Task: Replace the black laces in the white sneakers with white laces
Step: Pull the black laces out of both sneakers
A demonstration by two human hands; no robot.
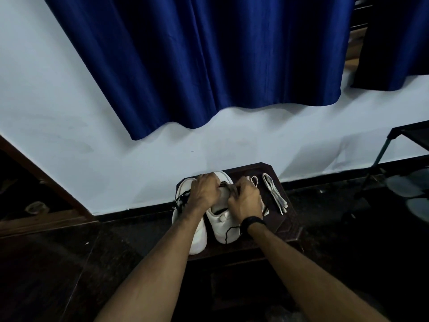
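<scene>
Hands: left hand and right hand are curled on the black lace of the right sneaker.
Handling: lace judged limp, light; best pinched near the eyelets.
White laces: laid right on the tabletop.

White sneakers, blue curtain

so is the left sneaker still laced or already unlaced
Still laced, at least partly: black lace shows tangled over the left sneaker beside the left hand. How many eyelets remain threaded cannot be told.
</scene>
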